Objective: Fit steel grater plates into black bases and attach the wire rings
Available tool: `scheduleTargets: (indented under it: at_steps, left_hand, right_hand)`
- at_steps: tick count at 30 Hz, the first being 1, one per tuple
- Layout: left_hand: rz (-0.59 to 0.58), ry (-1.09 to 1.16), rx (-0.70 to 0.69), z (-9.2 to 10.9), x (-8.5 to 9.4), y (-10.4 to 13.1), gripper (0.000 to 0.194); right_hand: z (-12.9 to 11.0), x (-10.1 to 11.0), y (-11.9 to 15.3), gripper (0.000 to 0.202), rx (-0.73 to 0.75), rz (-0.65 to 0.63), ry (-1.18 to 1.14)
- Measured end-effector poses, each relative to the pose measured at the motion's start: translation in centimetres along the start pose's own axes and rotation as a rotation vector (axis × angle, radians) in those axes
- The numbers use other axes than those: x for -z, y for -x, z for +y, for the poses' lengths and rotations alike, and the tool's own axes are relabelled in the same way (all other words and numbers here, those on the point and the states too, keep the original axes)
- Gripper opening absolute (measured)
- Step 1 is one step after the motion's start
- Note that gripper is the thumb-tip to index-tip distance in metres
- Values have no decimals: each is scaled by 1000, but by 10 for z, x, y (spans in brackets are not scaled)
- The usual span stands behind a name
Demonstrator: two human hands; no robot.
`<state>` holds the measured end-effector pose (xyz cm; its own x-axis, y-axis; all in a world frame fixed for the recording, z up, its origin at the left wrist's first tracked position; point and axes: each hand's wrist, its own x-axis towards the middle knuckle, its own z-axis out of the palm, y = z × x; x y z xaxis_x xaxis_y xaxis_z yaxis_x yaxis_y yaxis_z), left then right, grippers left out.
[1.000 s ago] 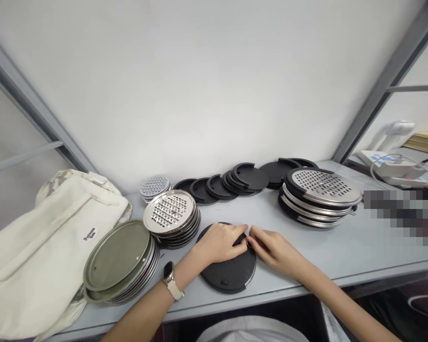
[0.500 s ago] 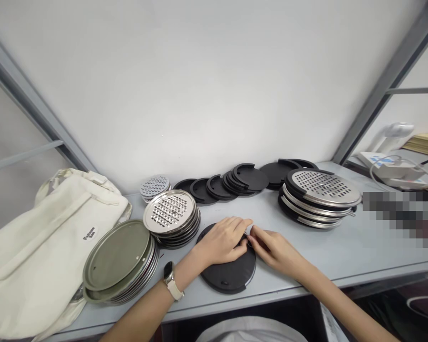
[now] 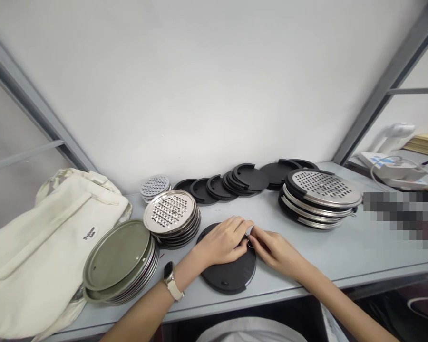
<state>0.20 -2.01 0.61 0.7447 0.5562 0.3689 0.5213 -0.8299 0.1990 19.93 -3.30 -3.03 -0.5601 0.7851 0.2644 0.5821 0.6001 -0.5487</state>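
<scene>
A round black disc (image 3: 230,277) lies flat near the front edge of the table. Across its top rests my left hand (image 3: 223,243), fingers bent and closed at the disc's right rim. At that same rim, my right hand (image 3: 276,249) pinches a small metal ring (image 3: 250,243) between thumb and fingertips. The fingers partly cover the ring, so how it joins the disc is hidden. Left of the disc stands a stack of metal grater plates (image 3: 170,212). On the right is a stack of larger grater discs in black holders (image 3: 323,187).
Green round plates (image 3: 119,256) are stacked at front left, beside a cream bag (image 3: 39,247). Along the wall lie several black round holders (image 3: 251,178) and a small pile of grater plates (image 3: 155,185). A white device with a cable (image 3: 388,166) stands far right.
Both hands stay almost in place at the disc's right rim. The right fingers have shifted very slightly on the ring, and more of the ring shows.
</scene>
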Motion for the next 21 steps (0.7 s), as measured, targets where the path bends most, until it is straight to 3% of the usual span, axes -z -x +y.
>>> scheduleTargets:
  at_steps: [5, 21]
  left_hand:
    - [-16, 3, -5, 0, 1, 0, 30]
    - [19, 201, 4, -6, -4, 3, 48]
  right_hand:
    - [-1, 0, 0, 18, -4, 2, -1]
    - [-2, 1, -1, 14, -6, -6, -10]
